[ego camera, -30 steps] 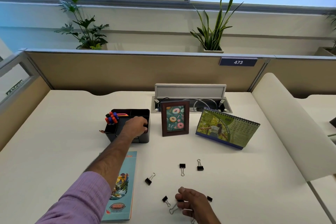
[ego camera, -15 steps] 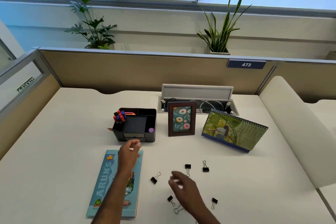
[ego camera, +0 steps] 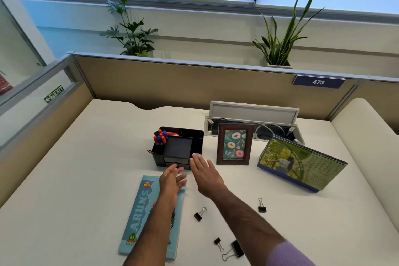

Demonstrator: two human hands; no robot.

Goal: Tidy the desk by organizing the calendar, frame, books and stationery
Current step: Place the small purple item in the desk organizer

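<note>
Hands are extended over the desk [ego camera: 64, 179], in front of the organizer [ego camera: 181, 149]. Left hand [ego camera: 171, 179]: fingers straight and relaxed, palm turned inward, holding nothing, positioned above the top right corner of the book [ego camera: 151, 216]. Right hand [ego camera: 205, 175]: fingers straight, released, holding nothing; fingertips reach the front right corner of the organizer, but contact cannot be confirmed.

Organizer: black, multi-compartment, upright. Pens [ego camera: 160, 137] with red and blue caps stand in its rear left compartment. A small purple object [ego camera: 196, 154] sits at its front right corner, just beyond the right fingertips.

Book: blue cover, flat on the desk, partly covered by the left forearm.

Frame [ego camera: 235, 144]: brown, upright, just right of the organizer, showing a doughnut print.

Calendar [ego camera: 300, 164]: spiral-bound, standing tilted, right of the frame.

Clips: four black binder clips lie loose on the desk nearer the person. One [ego camera: 199, 214] lies between the forearms, one [ego camera: 261, 206] right of the right forearm, one small [ego camera: 218, 243] and one large [ego camera: 234, 249] near the bottom edge.
</note>
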